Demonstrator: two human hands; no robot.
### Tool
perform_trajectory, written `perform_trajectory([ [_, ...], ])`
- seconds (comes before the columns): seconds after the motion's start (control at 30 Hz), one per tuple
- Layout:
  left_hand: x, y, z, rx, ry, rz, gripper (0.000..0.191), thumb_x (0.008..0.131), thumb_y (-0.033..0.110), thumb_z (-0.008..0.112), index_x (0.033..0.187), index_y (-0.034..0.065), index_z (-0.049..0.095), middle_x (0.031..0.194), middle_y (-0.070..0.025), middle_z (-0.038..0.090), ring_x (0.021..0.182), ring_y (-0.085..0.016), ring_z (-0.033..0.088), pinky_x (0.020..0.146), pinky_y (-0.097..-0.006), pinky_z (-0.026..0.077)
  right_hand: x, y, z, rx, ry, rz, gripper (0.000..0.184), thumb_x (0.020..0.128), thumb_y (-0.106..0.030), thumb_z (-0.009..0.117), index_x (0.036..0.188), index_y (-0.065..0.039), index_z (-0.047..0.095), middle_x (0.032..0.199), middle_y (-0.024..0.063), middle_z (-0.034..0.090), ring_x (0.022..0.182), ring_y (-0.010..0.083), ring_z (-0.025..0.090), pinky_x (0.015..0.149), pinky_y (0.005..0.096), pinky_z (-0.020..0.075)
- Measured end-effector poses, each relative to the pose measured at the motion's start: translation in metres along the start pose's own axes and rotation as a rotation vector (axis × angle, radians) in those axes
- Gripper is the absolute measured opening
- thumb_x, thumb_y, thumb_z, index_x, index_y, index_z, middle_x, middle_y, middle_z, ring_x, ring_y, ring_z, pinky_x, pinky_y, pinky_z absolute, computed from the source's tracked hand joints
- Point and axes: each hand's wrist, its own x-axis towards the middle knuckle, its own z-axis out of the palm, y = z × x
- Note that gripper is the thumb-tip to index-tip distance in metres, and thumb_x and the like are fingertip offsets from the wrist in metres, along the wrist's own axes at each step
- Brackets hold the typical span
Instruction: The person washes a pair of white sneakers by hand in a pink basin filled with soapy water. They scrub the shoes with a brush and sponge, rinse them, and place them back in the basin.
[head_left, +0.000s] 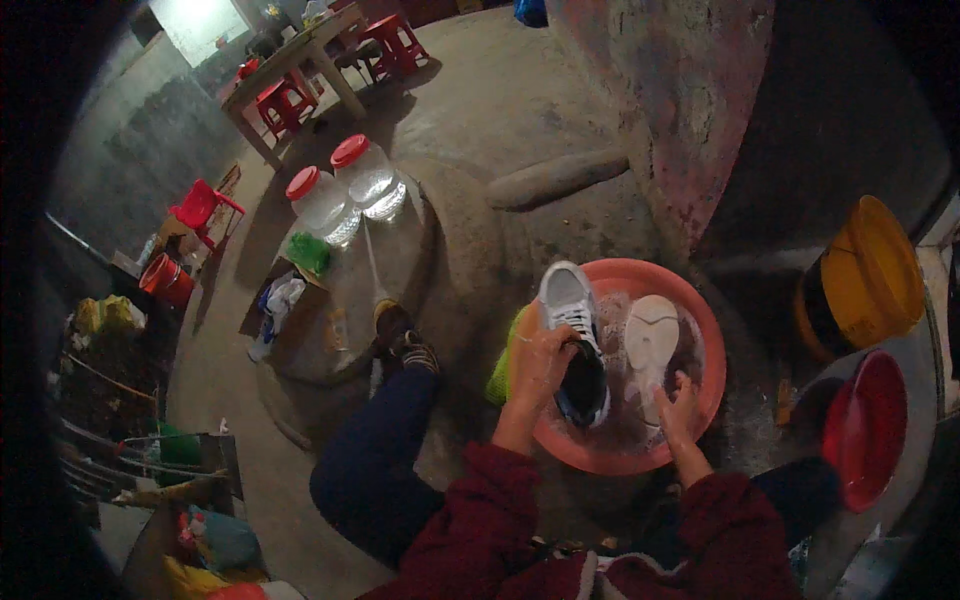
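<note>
My left hand (543, 367) grips a white lace-up sneaker (568, 294) with a dark inside at its ankle opening, above the left side of an orange-red plastic basin (716, 360). Sudsy water (611, 315) lies in the basin. A second shoe (651, 334) rests in it with its pale sole up. My right hand (679, 411) is at the narrow lower part of that sole, fingers apart; whether it touches the shoe I cannot tell. Something yellow-green (498, 379) shows behind the basin's left rim, partly hidden by my left hand.
A yellow bucket (870, 281) and a red basin (866, 431) stand at the right. Two clear jars with red lids (364, 172) are ahead on the left, near a cardboard box (300, 322). Farther off are a table (300, 52) and red stools (396, 45). A wall (675, 97) rises ahead.
</note>
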Motion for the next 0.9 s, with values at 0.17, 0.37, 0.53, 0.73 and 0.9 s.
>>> perform_trajectory([
  [0.17, -0.004, -0.049, 0.013, 0.209, -0.046, -0.043, 0.019, 0.075, 0.009, 0.073, 0.093, 0.0123, 0.068, 0.091, -0.0113, 0.069, 0.099, -0.030, 0.064, 0.090, -0.0423, 0.045, -0.007, -0.028, 0.035, -0.558, 0.071, -0.164, 0.101, 0.070, -0.038, 0.080, 0.149, -0.005, 0.028, 0.152, 0.0264, 0.027, 0.135, 0.0450, 0.034, 0.110, 0.0521, 0.0305],
  [0.37, -0.017, -0.068, 0.062, 0.065, -0.050, 0.013, 0.032, 0.076, 0.012, 0.071, 0.108, 0.0164, 0.069, 0.116, -0.0124, 0.062, 0.117, -0.034, 0.053, 0.101, -0.0495, 0.038, 0.004, -0.025, 0.062, -0.693, 0.085, -0.224, 0.111, 0.068, -0.028, 0.082, 0.154, -0.009, 0.014, 0.155, 0.0281, 0.017, 0.138, 0.0462, 0.030, 0.111, 0.0554, 0.0288],
  [0.53, -0.039, -0.031, 0.118, 0.192, -0.136, -0.587, 0.071, 0.071, 0.035, 0.081, 0.136, 0.0276, 0.053, 0.159, -0.0187, 0.015, 0.142, -0.048, 0.021, 0.109, -0.0623, 0.028, 0.011, -0.015, 0.061, -0.805, -0.057, -0.018, 0.113, 0.071, -0.021, 0.080, 0.156, -0.013, 0.006, 0.155, 0.0278, 0.017, 0.138, 0.0444, 0.032, 0.107, 0.0573, 0.0335],
  [0.73, -0.050, -0.057, 0.130, 0.196, -0.016, -0.295, 0.090, 0.069, 0.014, 0.081, 0.146, 0.0260, 0.038, 0.154, -0.0344, 0.007, 0.134, -0.058, 0.028, 0.104, -0.0590, 0.037, 0.005, -0.040, 0.052, -0.881, -0.313, 0.103, 0.122, 0.067, -0.020, 0.084, 0.157, -0.017, 0.001, 0.150, 0.0262, 0.030, 0.136, 0.0423, 0.036, 0.103, 0.0582, 0.0360],
  [0.9, -0.040, -0.058, 0.120, 0.155, -0.165, -0.409, 0.095, 0.067, -0.007, 0.072, 0.148, 0.0267, 0.036, 0.151, -0.0352, 0.015, 0.121, -0.056, 0.047, 0.094, -0.0524, 0.048, 0.013, -0.035, 0.059, -1.026, -0.351, 0.019, 0.112, 0.064, -0.020, 0.085, 0.155, -0.014, 0.019, 0.147, 0.0233, 0.035, 0.133, 0.0425, 0.039, 0.102, 0.0580, 0.0366],
])
